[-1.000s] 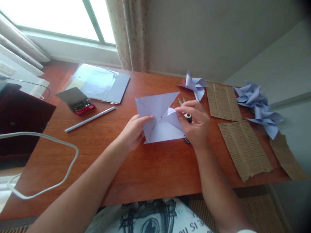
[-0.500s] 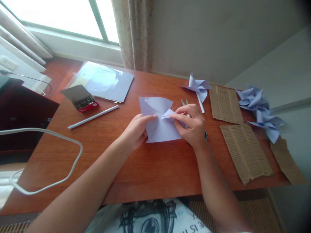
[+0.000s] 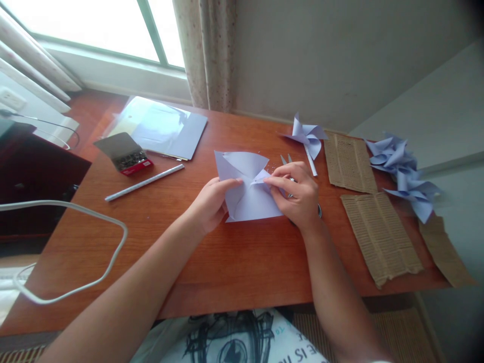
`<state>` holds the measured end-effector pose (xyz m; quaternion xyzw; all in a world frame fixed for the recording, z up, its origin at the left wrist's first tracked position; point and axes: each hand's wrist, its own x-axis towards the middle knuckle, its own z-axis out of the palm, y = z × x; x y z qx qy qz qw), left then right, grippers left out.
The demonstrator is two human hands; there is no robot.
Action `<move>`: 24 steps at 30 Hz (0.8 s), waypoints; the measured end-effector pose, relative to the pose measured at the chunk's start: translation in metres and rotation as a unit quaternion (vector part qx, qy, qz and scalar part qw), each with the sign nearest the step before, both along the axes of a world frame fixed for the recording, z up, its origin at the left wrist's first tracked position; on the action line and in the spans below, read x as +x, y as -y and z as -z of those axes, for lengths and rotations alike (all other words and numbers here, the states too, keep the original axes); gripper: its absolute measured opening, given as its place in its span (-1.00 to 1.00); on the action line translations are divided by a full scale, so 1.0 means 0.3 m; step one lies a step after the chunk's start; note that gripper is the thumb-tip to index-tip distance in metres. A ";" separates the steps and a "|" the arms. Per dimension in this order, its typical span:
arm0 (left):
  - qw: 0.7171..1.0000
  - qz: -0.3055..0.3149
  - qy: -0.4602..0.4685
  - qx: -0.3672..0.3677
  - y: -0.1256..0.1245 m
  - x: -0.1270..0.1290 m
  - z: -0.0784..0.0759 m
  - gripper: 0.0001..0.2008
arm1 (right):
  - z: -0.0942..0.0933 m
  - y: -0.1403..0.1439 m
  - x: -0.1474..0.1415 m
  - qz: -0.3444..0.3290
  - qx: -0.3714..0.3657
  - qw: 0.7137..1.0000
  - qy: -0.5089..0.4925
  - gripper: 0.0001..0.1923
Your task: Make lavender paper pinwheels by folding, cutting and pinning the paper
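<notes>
Both hands (image 3: 212, 204) pinching paper (image 3: 247, 199).

Counted: three cardboard pieces (image 3: 380, 237); one paper stick (image 3: 144, 182); one open pin box (image 3: 124, 153); one pair of scissors (image 3: 286, 160); finished pinwheels in the right cluster too overlapped to count.

A home room, set up for paper craft: wooden desk (image 3: 234, 262) under a curtained window (image 3: 94, 25), finished paper pinwheels (image 3: 401, 166), cardboard strips (image 3: 380, 237).
</notes>
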<state>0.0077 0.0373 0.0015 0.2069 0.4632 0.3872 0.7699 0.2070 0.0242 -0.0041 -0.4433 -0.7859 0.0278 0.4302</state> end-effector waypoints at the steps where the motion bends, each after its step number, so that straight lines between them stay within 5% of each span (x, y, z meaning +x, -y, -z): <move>1: 1.000 0.001 0.000 -0.001 0.000 0.000 -0.001 -0.75 | 0.000 0.000 0.001 0.000 0.000 1.000 0.001 -0.76; 24: 0.993 0.050 0.005 0.109 0.014 -0.002 0.013 -0.54 | 0.005 0.012 -0.018 -0.035 -0.030 0.998 0.037 -0.71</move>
